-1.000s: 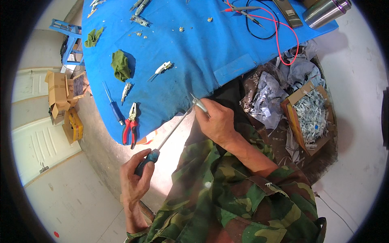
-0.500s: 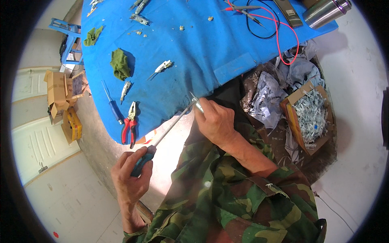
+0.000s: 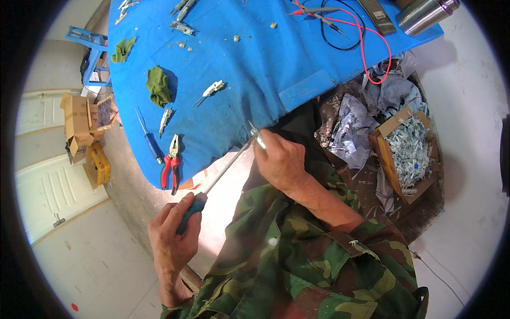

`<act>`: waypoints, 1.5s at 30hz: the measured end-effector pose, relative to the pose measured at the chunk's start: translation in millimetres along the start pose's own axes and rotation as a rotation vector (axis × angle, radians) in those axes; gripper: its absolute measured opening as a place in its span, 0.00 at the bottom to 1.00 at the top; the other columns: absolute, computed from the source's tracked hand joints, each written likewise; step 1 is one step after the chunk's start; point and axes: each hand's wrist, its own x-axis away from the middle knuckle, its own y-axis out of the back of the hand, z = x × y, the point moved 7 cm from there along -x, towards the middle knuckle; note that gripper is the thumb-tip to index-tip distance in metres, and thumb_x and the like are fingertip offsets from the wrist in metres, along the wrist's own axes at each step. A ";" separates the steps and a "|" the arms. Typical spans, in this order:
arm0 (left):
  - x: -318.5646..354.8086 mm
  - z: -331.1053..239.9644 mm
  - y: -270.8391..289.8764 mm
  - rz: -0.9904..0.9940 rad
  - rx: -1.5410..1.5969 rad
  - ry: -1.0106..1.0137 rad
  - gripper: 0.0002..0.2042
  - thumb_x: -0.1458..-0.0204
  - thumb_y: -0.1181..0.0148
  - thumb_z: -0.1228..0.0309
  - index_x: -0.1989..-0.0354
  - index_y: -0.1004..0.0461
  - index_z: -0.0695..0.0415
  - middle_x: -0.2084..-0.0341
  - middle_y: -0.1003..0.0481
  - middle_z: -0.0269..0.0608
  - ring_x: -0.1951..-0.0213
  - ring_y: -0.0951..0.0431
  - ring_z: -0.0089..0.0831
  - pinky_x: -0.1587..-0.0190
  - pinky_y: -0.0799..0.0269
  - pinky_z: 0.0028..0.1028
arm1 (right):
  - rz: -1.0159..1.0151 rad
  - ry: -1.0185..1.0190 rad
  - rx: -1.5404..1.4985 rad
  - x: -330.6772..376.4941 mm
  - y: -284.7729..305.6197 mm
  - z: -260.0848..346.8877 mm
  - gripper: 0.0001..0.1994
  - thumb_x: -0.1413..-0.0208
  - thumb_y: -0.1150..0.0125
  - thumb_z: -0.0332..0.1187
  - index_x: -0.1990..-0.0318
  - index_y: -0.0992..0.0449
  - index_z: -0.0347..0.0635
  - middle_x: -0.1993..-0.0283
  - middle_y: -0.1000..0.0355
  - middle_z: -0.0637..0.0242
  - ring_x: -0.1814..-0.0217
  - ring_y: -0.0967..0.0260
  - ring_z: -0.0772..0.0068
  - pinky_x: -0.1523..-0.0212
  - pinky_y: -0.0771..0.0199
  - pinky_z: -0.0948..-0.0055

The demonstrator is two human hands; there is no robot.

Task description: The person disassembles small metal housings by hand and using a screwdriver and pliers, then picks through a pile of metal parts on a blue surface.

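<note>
While the right hand (image 3: 279, 159) stayed at the near edge of the blue worktop (image 3: 255, 69), pinching a small metal part (image 3: 259, 139), the left hand (image 3: 172, 239) had shifted only slightly since half a second earlier — still clenched around the screwdriver (image 3: 212, 183) handle, shaft running up to the part. Red pliers (image 3: 171, 162) and a blue-handled tool (image 3: 151, 141) lay unmoved at left — near the edge.

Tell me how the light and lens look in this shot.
Head view: hard sunlight, washed-out glare beneath the screwdriver between left hand and right hand; the blue cloth edges bow from fisheye; dark corners ring the picture.
</note>
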 end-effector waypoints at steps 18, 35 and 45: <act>-8.5 26.5 7.0 -0.161 0.065 0.016 0.15 0.47 0.37 0.79 0.49 0.22 0.63 0.66 0.20 0.42 0.64 0.21 0.25 0.61 0.26 0.26 | 0.410 -0.666 -1.224 7.0 -22.0 -29.6 0.13 0.28 0.51 0.34 0.59 0.24 0.34 0.77 0.40 0.79 0.78 0.45 0.86 0.77 0.46 0.82; -47.9 55.3 -42.7 -0.422 -0.035 -0.072 0.17 0.48 0.33 0.77 0.48 0.23 0.59 0.59 0.20 0.48 0.60 0.18 0.41 0.58 0.23 0.34 | 0.551 -0.749 -1.969 20.4 -14.1 -19.4 0.21 0.28 0.55 0.46 0.54 0.26 0.34 0.74 0.41 0.73 0.76 0.46 0.78 0.74 0.45 0.76; -83.6 8.7 -54.9 -0.410 -0.227 -0.214 0.19 0.52 0.30 0.80 0.50 0.21 0.58 0.54 0.21 0.46 0.57 0.19 0.41 0.58 0.23 0.33 | 0.658 -0.842 -1.937 30.6 -17.7 -7.6 0.27 0.28 0.59 0.54 0.63 0.27 0.36 0.79 0.45 0.75 0.81 0.50 0.79 0.77 0.47 0.76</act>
